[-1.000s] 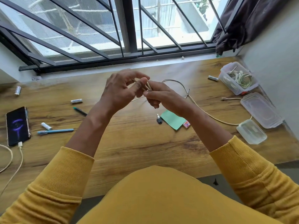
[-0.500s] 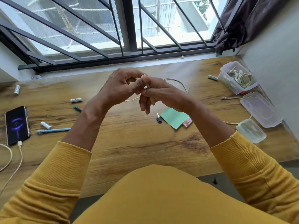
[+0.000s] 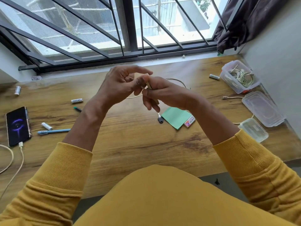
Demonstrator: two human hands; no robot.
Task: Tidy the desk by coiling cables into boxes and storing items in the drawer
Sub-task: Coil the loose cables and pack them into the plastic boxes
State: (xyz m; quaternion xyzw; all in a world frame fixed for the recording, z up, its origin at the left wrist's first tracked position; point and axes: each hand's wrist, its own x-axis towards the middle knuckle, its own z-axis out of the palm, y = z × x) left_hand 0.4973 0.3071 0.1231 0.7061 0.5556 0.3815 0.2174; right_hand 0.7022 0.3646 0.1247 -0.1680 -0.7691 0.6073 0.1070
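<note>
While both hands are raised above the middle of the wooden desk [image 3: 130, 144], the left hand [image 3: 118, 84] curls its fingers loosely round a loop of the beige cable [image 3: 176, 79], thumb tip pressed toward the forefinger. The right hand [image 3: 162, 95] pinches the same cable between thumb and forefinger, a short stiff end of it poking out below the palm, the other fingers hanging half curled. From the hands the cable arcs away over the desk behind the right hand toward the window side, and a further stretch shows beside the small clear box [image 3: 254, 130] at the right. An open box of coiled cables [image 3: 239, 77] stands in the far right corner, with a flat clear lid [image 3: 262, 108] between the two boxes. Batteries lie scattered: one [image 3: 77, 100] reads "Heybright". A small packet [image 3: 189, 121] beside the green paper [image 3: 176, 117] reads "Camlin".
</note>
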